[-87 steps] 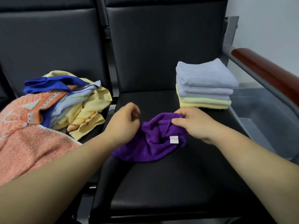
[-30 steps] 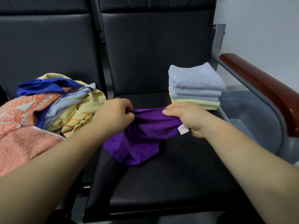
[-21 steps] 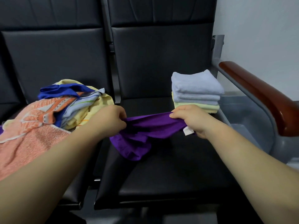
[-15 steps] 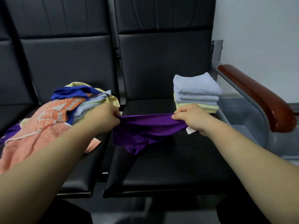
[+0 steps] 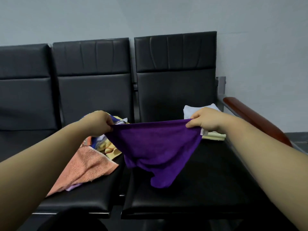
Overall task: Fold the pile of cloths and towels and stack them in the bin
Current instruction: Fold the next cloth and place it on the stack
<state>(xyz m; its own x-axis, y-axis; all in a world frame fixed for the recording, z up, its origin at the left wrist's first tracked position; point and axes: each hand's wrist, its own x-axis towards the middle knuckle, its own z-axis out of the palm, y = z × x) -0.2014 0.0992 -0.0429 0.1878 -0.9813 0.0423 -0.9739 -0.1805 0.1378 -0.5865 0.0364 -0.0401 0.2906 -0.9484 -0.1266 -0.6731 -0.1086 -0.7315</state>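
- Left hand (image 5: 97, 121): fingers curled, pinching the left top corner of the purple cloth (image 5: 155, 147).
- Right hand (image 5: 205, 120): thumb and fingers clamped on the right top corner of the same cloth; a small white tag (image 5: 202, 131) shows just under this hand.
- Purple cloth: held up in the air between both hands, top edge pulled out nearly straight with a slight sag. The rest hangs loose and bunched, narrowing to a point at the bottom.
- Cloth hangs over the front of the right seat (image 5: 216, 180); cannot tell whether its lowest tip touches the cushion.
- Loose pile (image 5: 106, 147): sits on the middle seat (image 5: 93, 195), just left of the hanging cloth, partly hidden by the left hand and forearm. Yellow, blue and striped pieces are jumbled together.
- Orange towel (image 5: 86, 165): unfolded, spread toward the front of the middle seat, with a bit of lilac fabric (image 5: 73, 187) poking out under its front edge.
- Folded stack (image 5: 189, 110): at the back right of the right seat, mostly behind the right hand. Pale layer on top, yellow layer (image 5: 215, 136) at the bottom.
- Red-brown armrest (image 5: 250, 119) runs along the right side of that seat, beside the stack.
- Black backrests behind, grey wall (image 5: 150, 17) above.
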